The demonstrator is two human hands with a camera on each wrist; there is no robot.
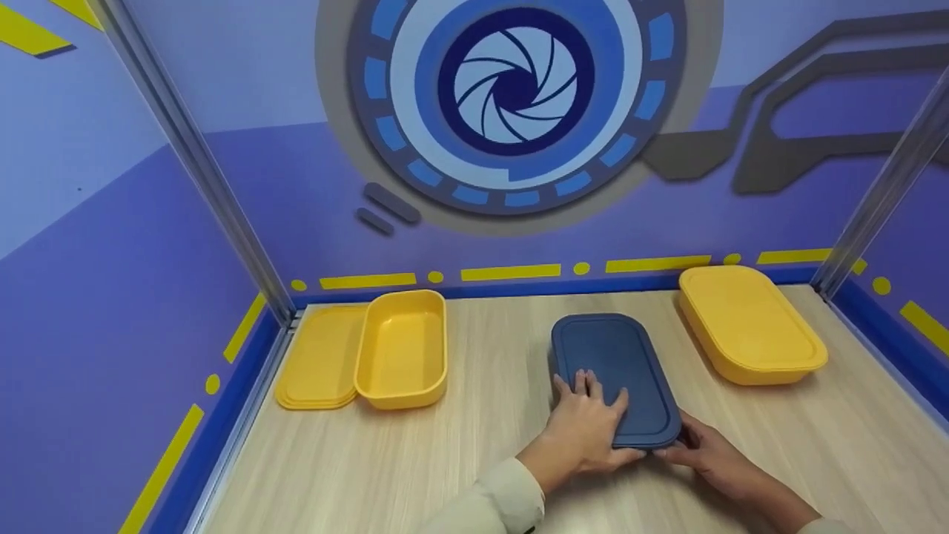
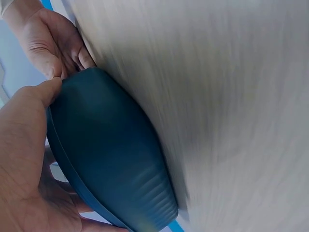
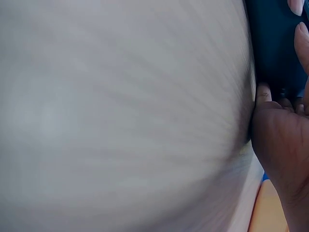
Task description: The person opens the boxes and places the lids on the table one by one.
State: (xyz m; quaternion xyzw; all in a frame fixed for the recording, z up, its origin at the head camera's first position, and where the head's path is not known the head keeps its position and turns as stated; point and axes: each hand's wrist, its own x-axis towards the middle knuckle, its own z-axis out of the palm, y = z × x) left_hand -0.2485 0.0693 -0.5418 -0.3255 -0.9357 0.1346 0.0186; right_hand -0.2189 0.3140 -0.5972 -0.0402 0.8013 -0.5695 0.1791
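Note:
A dark blue lidded food container (image 1: 615, 363) sits right of centre on the table, its lid on. Over the lid's near left part, my left hand (image 1: 586, 426) rests with its fingers spread and its thumb along the near rim. At the near right corner my right hand (image 1: 708, 452) grips the container, thumb at the rim and fingers around the side. Both thumbs come close together at the near edge in the left wrist view, where the container's ribbed side wall (image 2: 145, 188) faces the camera. The right wrist view shows the right fingers (image 3: 264, 93) low against the wall.
At the left stands an uncovered yellow container (image 1: 400, 356), overlapping a yellow lid (image 1: 319, 360) that lies flat beside it. A lidded yellow container (image 1: 752, 322) stands at the back right. Printed panels (image 1: 282, 178) with metal corner posts border the wooden table (image 1: 356, 475).

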